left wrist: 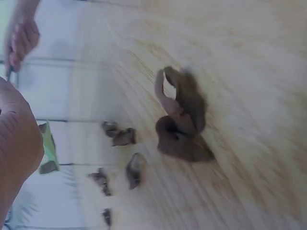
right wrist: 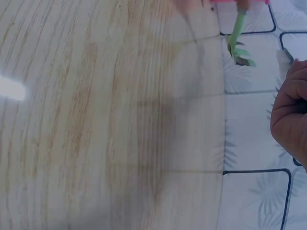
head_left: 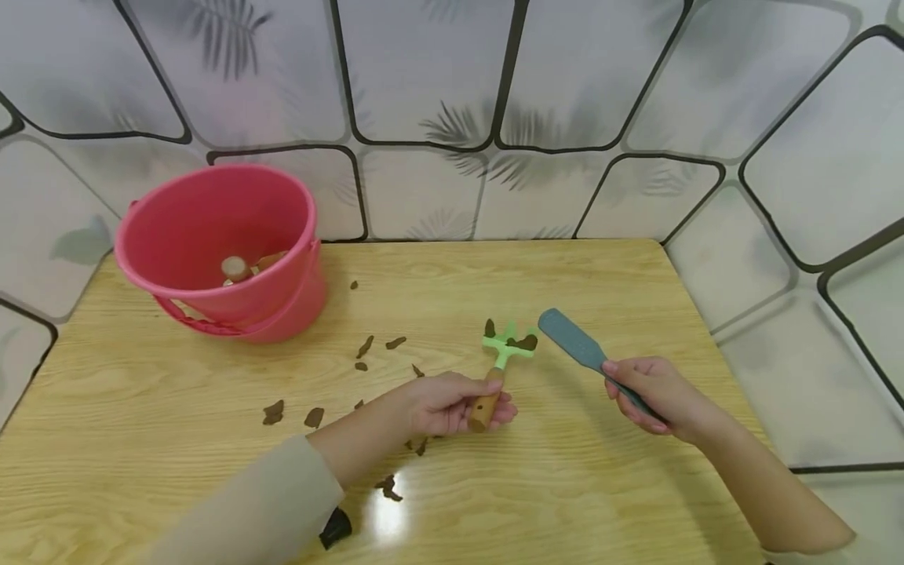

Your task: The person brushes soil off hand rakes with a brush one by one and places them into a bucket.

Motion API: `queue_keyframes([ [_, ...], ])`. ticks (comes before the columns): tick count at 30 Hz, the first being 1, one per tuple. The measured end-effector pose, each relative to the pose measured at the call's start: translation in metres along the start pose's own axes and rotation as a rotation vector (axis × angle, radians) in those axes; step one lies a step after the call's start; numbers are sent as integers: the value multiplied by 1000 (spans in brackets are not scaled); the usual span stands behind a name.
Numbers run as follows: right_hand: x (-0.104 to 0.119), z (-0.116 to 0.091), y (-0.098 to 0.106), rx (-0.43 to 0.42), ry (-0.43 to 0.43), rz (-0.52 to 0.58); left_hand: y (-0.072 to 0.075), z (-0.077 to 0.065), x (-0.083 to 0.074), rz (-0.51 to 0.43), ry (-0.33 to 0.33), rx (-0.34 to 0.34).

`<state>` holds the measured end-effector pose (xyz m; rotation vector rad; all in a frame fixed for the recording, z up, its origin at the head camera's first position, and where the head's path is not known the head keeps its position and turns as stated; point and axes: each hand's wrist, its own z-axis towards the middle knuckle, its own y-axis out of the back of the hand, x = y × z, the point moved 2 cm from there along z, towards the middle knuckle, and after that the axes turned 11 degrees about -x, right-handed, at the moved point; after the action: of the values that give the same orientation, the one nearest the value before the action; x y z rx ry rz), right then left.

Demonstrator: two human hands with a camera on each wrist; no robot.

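In the head view, my left hand point(head_left: 441, 400) grips the wooden handle of a small green garden hand rake point(head_left: 503, 355) over the middle of the table. Dark brown bits point(head_left: 524, 343) cling to its tines. To the right, my right hand point(head_left: 660, 391) holds a grey-blue spatula point(head_left: 570, 337) by its thin handle, the flat blade pointing up and left near the rake's tines. The left wrist view shows the rake's green head point(left wrist: 50, 147) beyond the hand. Most of the spatula is hidden in the right wrist view.
A pink bucket point(head_left: 300, 302) stands at the back left, its handle hanging down, with wooden-ended items point(head_left: 235, 268) inside. Several brown scraps point(head_left: 273, 412) lie scattered on the wooden table point(head_left: 600, 502). A black object point(head_left: 335, 528) shows beside the left sleeve. Patterned tile walls point(head_left: 424, 192) border the table.
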<state>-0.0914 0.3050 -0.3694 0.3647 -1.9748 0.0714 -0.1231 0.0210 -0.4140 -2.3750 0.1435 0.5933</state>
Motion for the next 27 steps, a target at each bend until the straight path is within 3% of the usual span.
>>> queue_keyframes([
  [2,5,-1,-6,58,32,-4,2,-17,1,17,-14,34],
  [5,12,-3,-17,110,86,-96,5,-40,4,9,-18,49],
  [12,27,-10,-49,50,209,-620,15,-78,16,50,-30,35],
  [15,32,-11,-62,41,280,-770,18,-89,22,72,-15,68],
  [21,41,-13,-80,54,329,-848,18,-106,27,36,41,148],
  [24,44,-11,-89,48,340,-869,18,-109,27,7,38,146],
  [27,43,-5,-103,40,415,-907,19,-110,28,2,29,119],
])
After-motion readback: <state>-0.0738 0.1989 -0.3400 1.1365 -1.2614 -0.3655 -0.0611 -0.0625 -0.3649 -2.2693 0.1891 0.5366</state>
